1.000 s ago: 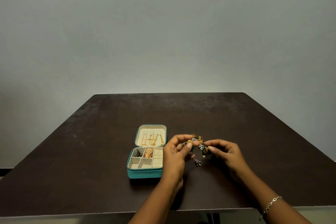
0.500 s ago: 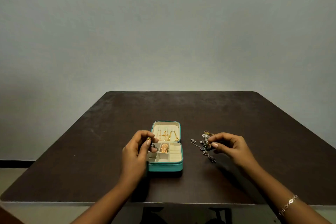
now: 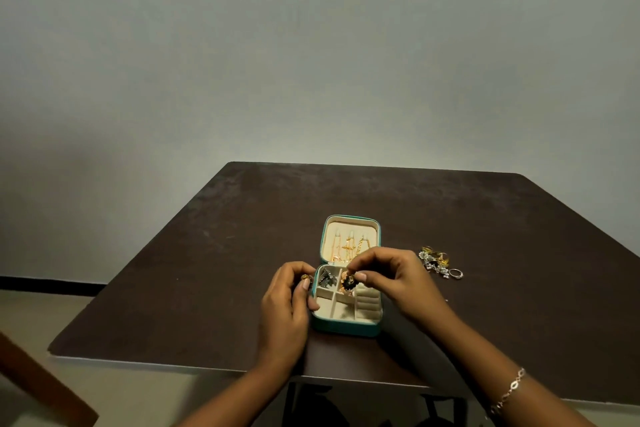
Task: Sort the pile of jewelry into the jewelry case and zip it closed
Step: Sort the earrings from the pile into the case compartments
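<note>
A bracelet [image 3: 509, 392] is worn on the right wrist, nearest the camera. Beyond it, the teal case [image 3: 346, 326] lies open on the table [image 3: 173, 288], its tray divided into compartments. The left hand [image 3: 287, 305] rests against the tray's left wall, and a small gold piece [image 3: 305, 277] is pinched at its fingertips. The right hand [image 3: 398, 281] is held over the tray, and a dark-and-gold piece [image 3: 347, 282] is pinched between thumb and forefinger above the middle back compartment. A grey piece [image 3: 326, 278] lies in the back left compartment. Gold chains [image 3: 348, 248] are hung inside the raised lid. Further right, well apart from the case, the pile [image 3: 437, 262] remains on the table. The pieces are judged light, small and easily tangled or dropped; each is best taken by its solid body with a fingertip pinch, not by thin hooks or chains.
</note>
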The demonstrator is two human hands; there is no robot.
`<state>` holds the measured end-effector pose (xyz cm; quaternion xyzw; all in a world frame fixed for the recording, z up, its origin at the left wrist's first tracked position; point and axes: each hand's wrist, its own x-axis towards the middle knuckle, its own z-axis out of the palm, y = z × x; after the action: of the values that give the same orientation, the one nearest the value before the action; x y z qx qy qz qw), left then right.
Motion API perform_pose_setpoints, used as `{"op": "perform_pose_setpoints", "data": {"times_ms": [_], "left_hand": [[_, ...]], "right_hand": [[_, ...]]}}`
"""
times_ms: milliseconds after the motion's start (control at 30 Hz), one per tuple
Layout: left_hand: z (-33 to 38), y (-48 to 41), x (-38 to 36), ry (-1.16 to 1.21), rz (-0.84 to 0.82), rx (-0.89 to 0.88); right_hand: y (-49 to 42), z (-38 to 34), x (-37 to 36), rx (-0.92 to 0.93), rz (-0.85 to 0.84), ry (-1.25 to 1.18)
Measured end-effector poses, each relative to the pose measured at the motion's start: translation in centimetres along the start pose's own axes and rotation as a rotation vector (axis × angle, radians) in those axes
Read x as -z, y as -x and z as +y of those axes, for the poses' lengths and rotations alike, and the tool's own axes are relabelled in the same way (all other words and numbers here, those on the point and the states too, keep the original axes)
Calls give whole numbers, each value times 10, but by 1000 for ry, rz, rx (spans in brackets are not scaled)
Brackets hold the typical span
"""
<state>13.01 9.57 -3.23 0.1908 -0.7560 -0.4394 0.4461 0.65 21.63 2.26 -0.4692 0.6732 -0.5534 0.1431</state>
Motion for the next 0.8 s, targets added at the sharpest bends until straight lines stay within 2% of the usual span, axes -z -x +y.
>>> {"op": "perform_pose_setpoints", "data": {"times_ms": [200, 400, 800], "left_hand": [[0, 6, -4, 33, 50, 29], [-5, 7, -3, 87, 50, 120], [-2, 6, -3, 51, 52, 103]], "right_hand": [[-15, 1, -17, 13, -59, 180], [-20, 3, -29, -10, -225, 335], [-39, 2, -32, -75, -452, 453]]}}
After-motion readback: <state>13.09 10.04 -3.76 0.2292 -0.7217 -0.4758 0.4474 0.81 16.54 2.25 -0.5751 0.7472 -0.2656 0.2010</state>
